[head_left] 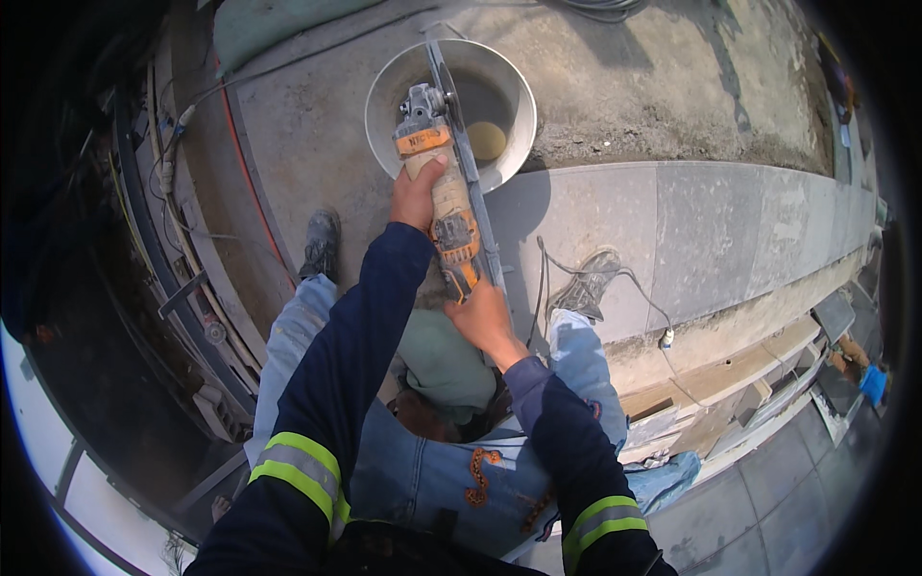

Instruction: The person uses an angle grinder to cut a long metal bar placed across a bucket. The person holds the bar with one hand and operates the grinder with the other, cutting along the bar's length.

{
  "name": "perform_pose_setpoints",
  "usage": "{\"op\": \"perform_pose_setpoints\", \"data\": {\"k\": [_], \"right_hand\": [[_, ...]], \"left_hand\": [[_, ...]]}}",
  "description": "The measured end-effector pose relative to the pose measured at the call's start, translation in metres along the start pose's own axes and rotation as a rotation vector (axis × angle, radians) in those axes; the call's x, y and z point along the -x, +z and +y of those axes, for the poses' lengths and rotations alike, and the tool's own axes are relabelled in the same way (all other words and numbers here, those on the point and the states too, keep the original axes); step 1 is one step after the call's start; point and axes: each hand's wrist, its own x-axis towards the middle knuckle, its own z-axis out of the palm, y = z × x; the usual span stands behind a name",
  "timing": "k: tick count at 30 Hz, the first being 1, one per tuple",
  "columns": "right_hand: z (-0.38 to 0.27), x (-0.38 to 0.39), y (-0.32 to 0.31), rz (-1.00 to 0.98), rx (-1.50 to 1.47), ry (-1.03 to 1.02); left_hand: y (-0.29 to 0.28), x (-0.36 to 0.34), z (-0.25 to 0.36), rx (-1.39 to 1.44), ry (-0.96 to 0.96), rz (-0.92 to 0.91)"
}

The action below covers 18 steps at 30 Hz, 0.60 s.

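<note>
Both my hands are on a dusty orange-and-grey angle grinder (451,206), its head pointing away from me. My left hand (416,192) wraps the body just behind the gear head. My right hand (483,317) is closed around the rear handle. Beside the grinder's right side runs a long, narrow grey strip (465,144) of tile or stone, reaching across a white bucket (521,101). The grinder's head is over the bucket, near the strip; whether the disc touches it I cannot tell. A round yellowish thing (487,141) lies in the bucket.
My boots stand on either side, the left (322,242) on concrete, the right (588,283) on large grey slabs (711,230). A black cable with a plug (667,338) trails at the right. An orange-red line (245,168) runs along the left. A green bulky item (442,355) lies between my legs.
</note>
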Motion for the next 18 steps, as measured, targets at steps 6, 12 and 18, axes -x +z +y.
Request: {"op": "perform_pose_setpoints", "data": {"k": [6, 12, 18], "right_hand": [[0.000, -0.006, 0.001, -0.014, 0.007, 0.019], [-0.004, -0.013, 0.001, -0.009, 0.014, 0.015], [-0.009, -0.019, 0.002, 0.002, 0.021, 0.009]], "left_hand": [[0.001, -0.004, 0.004, 0.028, -0.009, -0.008], [0.002, -0.010, 0.008, 0.032, -0.017, -0.005], [0.002, -0.018, 0.012, 0.038, -0.025, -0.012]]}}
